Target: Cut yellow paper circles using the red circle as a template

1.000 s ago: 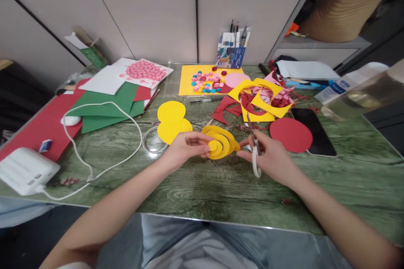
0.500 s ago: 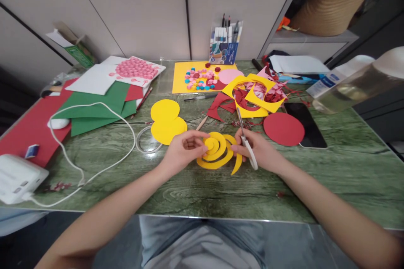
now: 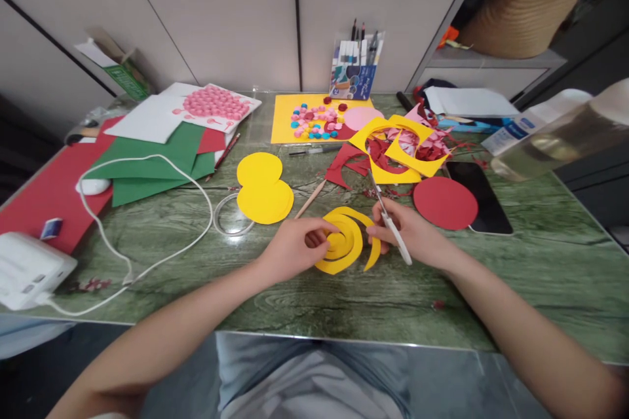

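A yellow paper spiral (image 3: 354, 239) is held just above the table between both hands. The fingertips of my left hand (image 3: 293, 245) pinch its coiled centre. White-handled scissors (image 3: 396, 236) lie in my right hand (image 3: 415, 230), blades pointing away from me. The thumb and a finger of that same hand hold the spiral's loose outer end. Left of the spiral rest overlapping yellow paper circles (image 3: 265, 200), with a wooden pencil (image 3: 310, 199) beside them. To the right, a red paper circle (image 3: 445, 203) partly covers a dark phone (image 3: 486, 200).
Cut yellow paper frames (image 3: 407, 173) and red scraps (image 3: 344, 167) lie beyond my hands. A tape roll (image 3: 216, 219), white cable (image 3: 174, 262) and charger (image 3: 37, 272) occupy the left. Green sheets (image 3: 152, 163) lie behind them. A clear bottle (image 3: 531, 157) stands far right.
The spiral's coils lie flatter and closer together around its centre. My left fingers have shifted slightly right and down over it. The scissors have tilted a little in my right hand.
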A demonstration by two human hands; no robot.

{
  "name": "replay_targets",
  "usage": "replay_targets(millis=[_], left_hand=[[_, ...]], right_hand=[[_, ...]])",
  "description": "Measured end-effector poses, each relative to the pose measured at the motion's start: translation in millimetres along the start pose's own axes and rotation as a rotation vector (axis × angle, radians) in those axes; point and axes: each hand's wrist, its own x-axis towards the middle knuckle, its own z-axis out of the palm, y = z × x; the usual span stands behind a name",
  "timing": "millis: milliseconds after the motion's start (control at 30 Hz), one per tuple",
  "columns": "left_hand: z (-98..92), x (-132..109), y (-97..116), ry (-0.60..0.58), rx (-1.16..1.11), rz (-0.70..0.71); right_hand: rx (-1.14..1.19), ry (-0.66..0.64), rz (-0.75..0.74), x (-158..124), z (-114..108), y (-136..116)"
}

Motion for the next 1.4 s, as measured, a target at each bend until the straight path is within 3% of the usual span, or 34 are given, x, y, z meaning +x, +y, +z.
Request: replay_targets(millis=[200, 367, 667, 733, 833, 933, 1100, 1200, 1333, 1400], left_hand=[[5.9, 0.5, -1.3, -0.032, 0.165, 0.05], [4.3, -1.3, 4.6, -0.069, 0.216, 0.103], [-1.0, -1.6, 2.1, -0.13, -0.066, -0.01], [-2.5, -1.4, 1.8, -0.067, 0.021, 0.043], [-4.3, -1.7, 5.6, 0.147, 0.22, 0.18], [-4.4, -1.2, 11.8, 0.302, 0.196, 0.203], [-1.0, 1.6, 13.9, 0.062, -0.117, 0.016], [1.4, 1.6, 11.3, 0.02, -0.155, -0.036], [1.7, 1.3, 7.4, -0.084, -0.201, -0.087], [-0.8, 2.9, 5.7, -0.051, -0.184, -0.093]], right_hand=[[0.066, -0.056, 0.034, -2.1, 3.8, -4.2], [0.042, 0.016, 0.003, 0.5, 13.1, -1.6], [-0.117, 0.168, -0.132, 3.0, 25.2, 8.3], [-0.161, 0.189, -0.169, 3.5, 25.8, 8.4], [-0.256, 0.202, -0.222, 4.2, 27.0, 7.9], [-0.331, 0.135, -0.229, 3.3, 28.9, 5.4], [-0.41, -0.021, -0.255, -3.1, 32.2, -4.6], [-0.438, -0.071, -0.239, -7.2, 34.5, -9.4], [-0.432, -0.069, -0.22, -10.2, 37.2, -10.4], [-0.39, 0.01, -0.211, -10.8, 36.4, -9.2]])
